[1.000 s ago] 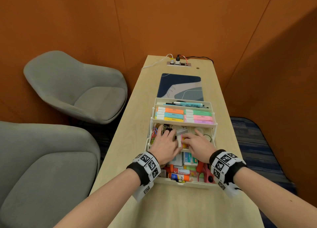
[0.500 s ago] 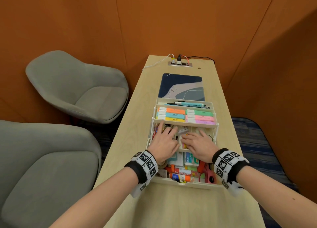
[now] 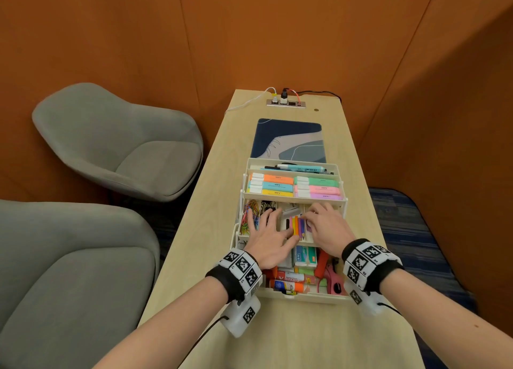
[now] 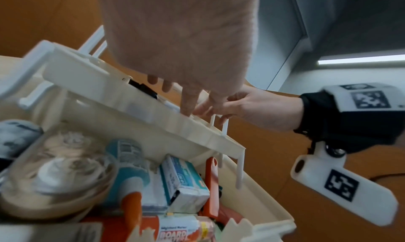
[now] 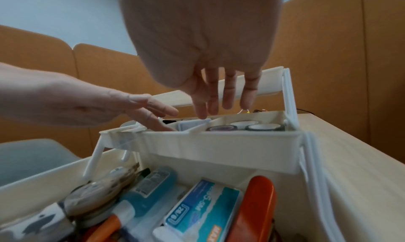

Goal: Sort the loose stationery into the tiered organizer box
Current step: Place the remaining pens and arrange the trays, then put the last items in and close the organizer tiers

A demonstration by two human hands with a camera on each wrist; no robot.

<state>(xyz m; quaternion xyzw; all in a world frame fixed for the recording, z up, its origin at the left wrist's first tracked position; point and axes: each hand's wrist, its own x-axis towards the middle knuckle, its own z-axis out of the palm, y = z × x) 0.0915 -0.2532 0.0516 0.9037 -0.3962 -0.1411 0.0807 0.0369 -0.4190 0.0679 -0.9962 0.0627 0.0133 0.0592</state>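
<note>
Both hands spreading loosely open and gripping nothing, left hand (image 3: 270, 237) and right hand (image 3: 327, 225) flanking the coloured pencils (image 3: 298, 225) in the organizer box (image 3: 291, 296) middle tray on the worktop (image 3: 222, 174), probably nudging them flat.

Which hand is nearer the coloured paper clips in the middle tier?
Left. The left hand lies right beside the paper clips, fingers touching that compartment; the right hand is across the tier.

Even indoor light, soft shadows; wrist views blurred, strongly warped at edges.
</note>
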